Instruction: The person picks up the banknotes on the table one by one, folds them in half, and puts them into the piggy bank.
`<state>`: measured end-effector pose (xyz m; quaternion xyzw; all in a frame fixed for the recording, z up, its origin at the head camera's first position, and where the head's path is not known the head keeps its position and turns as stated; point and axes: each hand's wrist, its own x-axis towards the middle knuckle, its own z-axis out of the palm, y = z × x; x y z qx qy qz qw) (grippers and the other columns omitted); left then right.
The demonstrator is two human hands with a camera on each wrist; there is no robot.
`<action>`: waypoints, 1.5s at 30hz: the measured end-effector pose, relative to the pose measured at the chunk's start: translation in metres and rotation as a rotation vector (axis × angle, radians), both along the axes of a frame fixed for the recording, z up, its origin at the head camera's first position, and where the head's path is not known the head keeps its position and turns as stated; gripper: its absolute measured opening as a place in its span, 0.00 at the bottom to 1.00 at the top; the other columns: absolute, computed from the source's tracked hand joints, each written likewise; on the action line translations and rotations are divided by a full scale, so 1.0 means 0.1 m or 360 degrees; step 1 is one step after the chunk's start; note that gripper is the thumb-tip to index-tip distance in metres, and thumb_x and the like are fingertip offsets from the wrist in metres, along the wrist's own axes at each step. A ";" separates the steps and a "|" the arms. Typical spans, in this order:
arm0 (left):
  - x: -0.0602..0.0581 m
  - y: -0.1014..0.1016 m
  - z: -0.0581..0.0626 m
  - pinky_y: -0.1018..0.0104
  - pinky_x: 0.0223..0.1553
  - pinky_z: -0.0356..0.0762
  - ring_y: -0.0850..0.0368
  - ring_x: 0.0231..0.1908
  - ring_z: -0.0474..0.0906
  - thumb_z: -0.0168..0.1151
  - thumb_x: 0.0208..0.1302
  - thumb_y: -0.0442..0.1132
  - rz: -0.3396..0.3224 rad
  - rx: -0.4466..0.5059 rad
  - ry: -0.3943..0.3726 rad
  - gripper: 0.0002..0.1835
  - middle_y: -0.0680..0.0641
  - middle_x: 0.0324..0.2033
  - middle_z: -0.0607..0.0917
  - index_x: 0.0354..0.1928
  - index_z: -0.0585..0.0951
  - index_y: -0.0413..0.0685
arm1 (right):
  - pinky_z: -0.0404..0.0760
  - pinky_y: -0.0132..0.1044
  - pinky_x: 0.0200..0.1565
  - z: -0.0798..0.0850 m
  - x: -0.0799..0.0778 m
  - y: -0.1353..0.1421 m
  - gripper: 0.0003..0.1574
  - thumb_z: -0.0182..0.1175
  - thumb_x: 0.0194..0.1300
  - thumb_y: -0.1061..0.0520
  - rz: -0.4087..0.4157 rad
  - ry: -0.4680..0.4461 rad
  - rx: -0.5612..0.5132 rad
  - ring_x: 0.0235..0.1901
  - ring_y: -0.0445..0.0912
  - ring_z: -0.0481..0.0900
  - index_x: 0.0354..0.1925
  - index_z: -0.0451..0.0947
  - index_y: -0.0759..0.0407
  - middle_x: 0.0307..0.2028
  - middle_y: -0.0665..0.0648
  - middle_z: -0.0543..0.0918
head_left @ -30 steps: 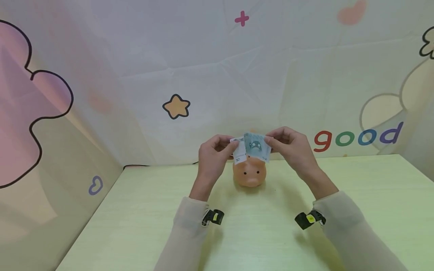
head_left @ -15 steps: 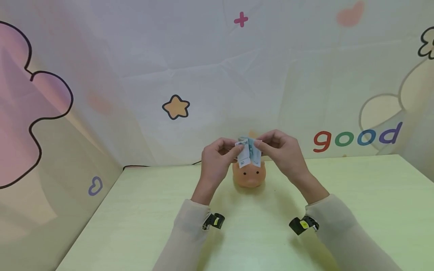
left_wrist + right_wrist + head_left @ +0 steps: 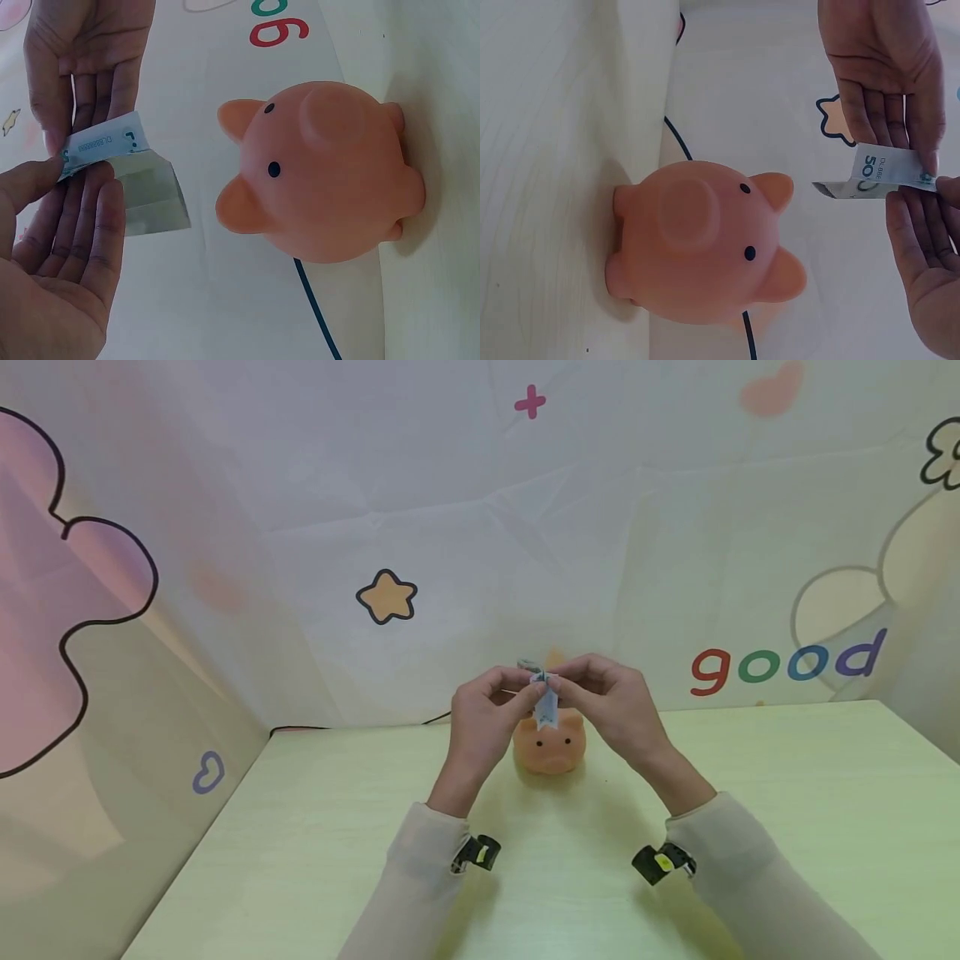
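A blue-green banknote (image 3: 547, 708), narrowed by folding, is pinched by both hands above and in front of a piggy bank. My left hand (image 3: 486, 718) grips it with thumb and fingers from one side, and my right hand (image 3: 617, 714) does so from the other. In the right wrist view, a printed 50 shows on one panel of the banknote (image 3: 877, 163), and another panel stands out at an angle. The orange piggy bank (image 3: 330, 176) faces me on the table, its slot out of sight. In the head view the note's lower end overlaps its head.
The pale table (image 3: 315, 860) reaches back to a printed backdrop (image 3: 450, 527) with a star and the word "good". A dark cord (image 3: 300, 727) lies along the table's back edge. Each sleeve carries a small black wrist camera (image 3: 480, 852).
The banknote, spread wider a second ago, has been folded into a narrow strip. My right hand has moved left and my left hand slightly right, bringing the fingertips together.
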<state>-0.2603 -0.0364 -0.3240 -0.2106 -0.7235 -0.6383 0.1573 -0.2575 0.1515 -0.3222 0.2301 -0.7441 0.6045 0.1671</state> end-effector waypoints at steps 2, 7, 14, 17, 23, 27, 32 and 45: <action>0.01 0.00 0.00 0.61 0.42 0.90 0.54 0.36 0.88 0.74 0.70 0.36 0.0001 -0.0015 0.0008 0.08 0.46 0.41 0.90 0.46 0.89 0.39 | 0.88 0.36 0.49 0.00 0.00 0.00 0.11 0.68 0.74 0.61 -0.0002 0.0001 0.0013 0.45 0.45 0.89 0.51 0.85 0.68 0.46 0.62 0.88; 0.03 0.00 0.01 0.59 0.43 0.90 0.51 0.37 0.89 0.70 0.73 0.38 -0.0019 -0.0019 0.0001 0.10 0.46 0.41 0.91 0.48 0.90 0.40 | 0.87 0.35 0.51 0.00 0.01 0.00 0.13 0.68 0.75 0.58 -0.0010 -0.0009 0.0042 0.47 0.45 0.88 0.51 0.86 0.66 0.47 0.60 0.89; 0.03 0.00 0.01 0.58 0.42 0.90 0.51 0.37 0.90 0.67 0.73 0.33 -0.0055 0.0022 0.0021 0.08 0.43 0.41 0.91 0.48 0.90 0.37 | 0.87 0.36 0.52 0.00 0.02 0.01 0.14 0.67 0.76 0.57 0.0030 -0.0011 0.0012 0.46 0.46 0.89 0.52 0.86 0.66 0.47 0.61 0.89; 0.03 0.01 0.01 0.59 0.43 0.90 0.53 0.36 0.89 0.72 0.70 0.32 -0.0066 0.0052 0.0025 0.08 0.44 0.41 0.91 0.47 0.89 0.36 | 0.86 0.35 0.53 0.01 0.03 0.01 0.14 0.68 0.75 0.56 0.0019 -0.0016 0.0040 0.48 0.46 0.88 0.52 0.87 0.64 0.47 0.59 0.89; 0.02 0.02 -0.01 0.58 0.42 0.91 0.57 0.35 0.88 0.74 0.68 0.32 -0.0076 0.0108 0.0037 0.08 0.44 0.41 0.90 0.46 0.88 0.35 | 0.86 0.35 0.53 0.01 0.02 0.01 0.13 0.70 0.73 0.58 -0.0016 0.0012 0.0108 0.49 0.46 0.88 0.50 0.87 0.64 0.47 0.58 0.89; 0.00 0.01 -0.01 0.61 0.41 0.90 0.58 0.34 0.86 0.73 0.69 0.31 -0.0054 0.0094 0.0041 0.07 0.44 0.39 0.89 0.45 0.88 0.35 | 0.88 0.34 0.49 0.01 0.01 0.03 0.11 0.68 0.74 0.61 -0.0003 0.0032 0.0103 0.44 0.46 0.89 0.50 0.86 0.67 0.45 0.61 0.89; -0.02 0.00 -0.01 0.63 0.40 0.90 0.56 0.33 0.84 0.73 0.69 0.31 0.0106 0.0108 0.0082 0.06 0.45 0.37 0.89 0.44 0.88 0.37 | 0.88 0.35 0.48 0.04 0.00 0.08 0.12 0.67 0.75 0.60 -0.0005 -0.0002 0.0069 0.42 0.45 0.89 0.51 0.85 0.69 0.45 0.63 0.89; -0.07 -0.07 -0.03 0.60 0.45 0.90 0.53 0.41 0.87 0.71 0.72 0.36 0.0139 0.0258 -0.0007 0.11 0.45 0.43 0.89 0.51 0.87 0.37 | 0.87 0.31 0.50 0.10 0.01 0.18 0.16 0.65 0.77 0.57 -0.0108 -0.0059 0.0087 0.43 0.44 0.87 0.54 0.84 0.69 0.46 0.63 0.88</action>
